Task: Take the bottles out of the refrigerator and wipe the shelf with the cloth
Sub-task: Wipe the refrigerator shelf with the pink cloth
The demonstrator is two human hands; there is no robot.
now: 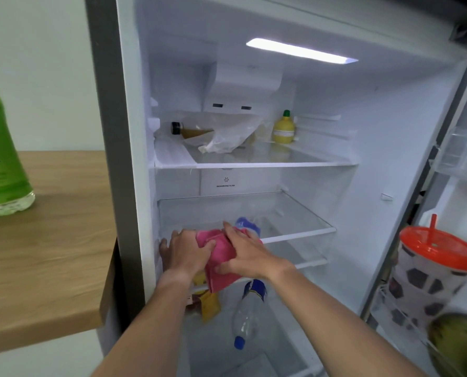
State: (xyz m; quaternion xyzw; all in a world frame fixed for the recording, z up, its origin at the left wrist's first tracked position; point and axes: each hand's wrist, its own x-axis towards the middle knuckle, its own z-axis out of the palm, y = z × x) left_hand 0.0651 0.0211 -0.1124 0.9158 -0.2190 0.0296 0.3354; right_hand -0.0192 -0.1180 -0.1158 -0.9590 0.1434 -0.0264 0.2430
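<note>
Now both hands grip the cloth (221,257): left hand (186,250) on its near-left edge, right hand (247,255) on top. Shelf (295,216) lies straight beyond the fingertips (a bottle (250,312) lies below the wrists, cap toward the person).

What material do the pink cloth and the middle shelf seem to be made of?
Pink cloth: probably soft woven or microfibre fabric, matte; it folds and bunches under both hands. Middle shelf: clear glass or hard plastic, glossy; things below show through it, with a white trim in front.
</note>
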